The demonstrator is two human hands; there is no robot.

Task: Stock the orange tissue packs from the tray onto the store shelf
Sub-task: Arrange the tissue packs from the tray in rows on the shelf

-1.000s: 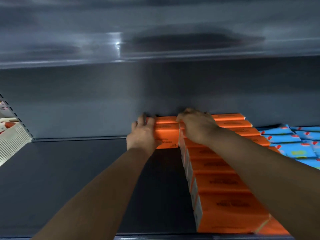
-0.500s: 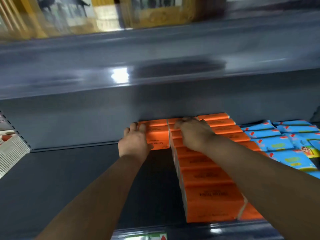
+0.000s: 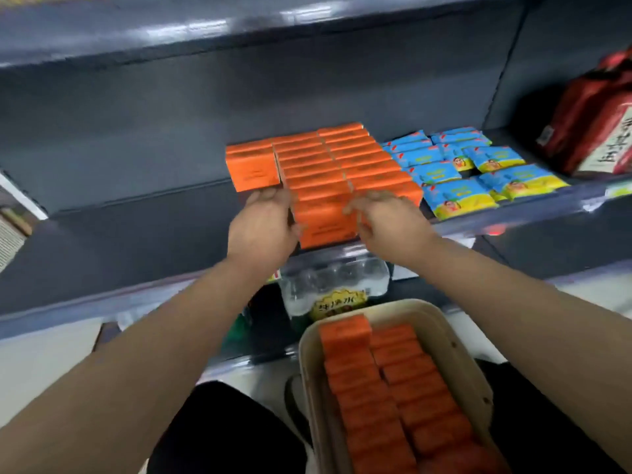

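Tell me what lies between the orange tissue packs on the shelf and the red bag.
Blue packs fill that stretch, in rows right beside the orange tissue packs and short of the red bag. The head view shows it.

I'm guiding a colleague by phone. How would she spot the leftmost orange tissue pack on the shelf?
On the dark grey shelf, a block of orange tissue packs sits left of the blue packets. The leftmost pack stands at the block's back left corner. Unlike the two full rows beside it, it has bare shelf in front.
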